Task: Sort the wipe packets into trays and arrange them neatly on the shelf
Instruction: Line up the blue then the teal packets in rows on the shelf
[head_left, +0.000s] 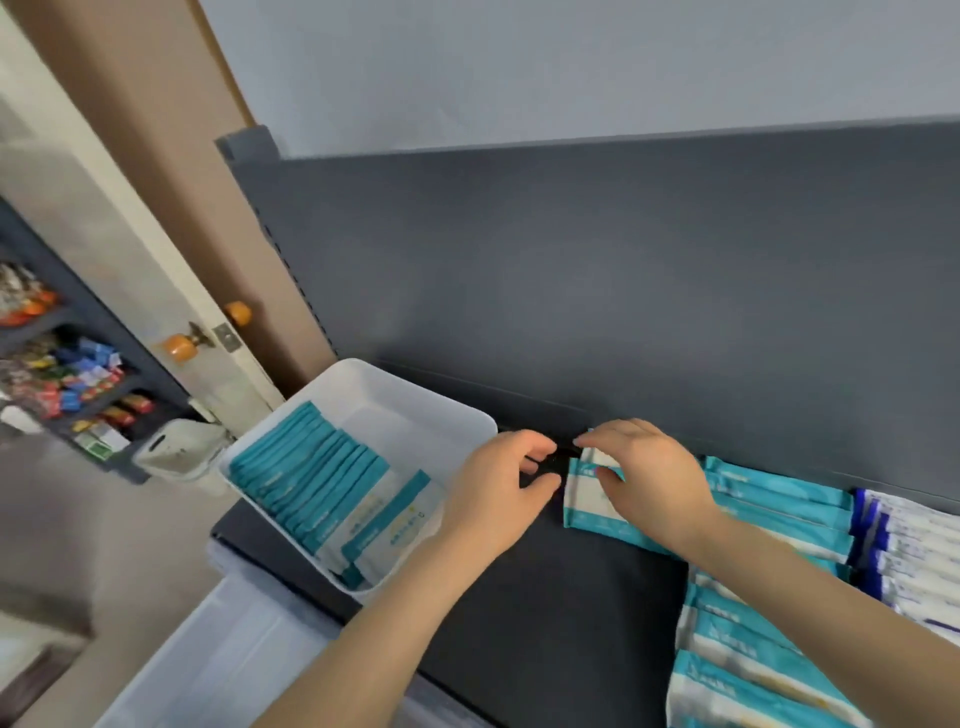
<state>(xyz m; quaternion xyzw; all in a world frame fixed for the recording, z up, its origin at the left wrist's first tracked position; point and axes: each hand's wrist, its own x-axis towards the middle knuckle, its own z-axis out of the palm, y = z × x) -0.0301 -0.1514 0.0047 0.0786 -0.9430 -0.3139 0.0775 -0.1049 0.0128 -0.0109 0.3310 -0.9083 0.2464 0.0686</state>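
Note:
A white tray (415, 405) stands at the left end of the dark shelf (561, 597) and holds a row of several teal wipe packets (322, 488) set on edge. My right hand (649, 478) lies over a teal and white packet (584, 501) at the left end of a loose row on the shelf, its fingers curled on the packet's top edge. My left hand (498, 488) hovers just left of that packet with fingers loosely curled and nothing in it. More teal packets (769, 499) lie to the right, and blue and white packets (914, 545) lie at the far right.
The shelf's dark back panel (571, 291) rises right behind the hands. A clear plastic bin (218, 654) sits below the shelf's front edge. At the left are a door with orange knobs (179, 345) and another shelf of snack packs (62, 379).

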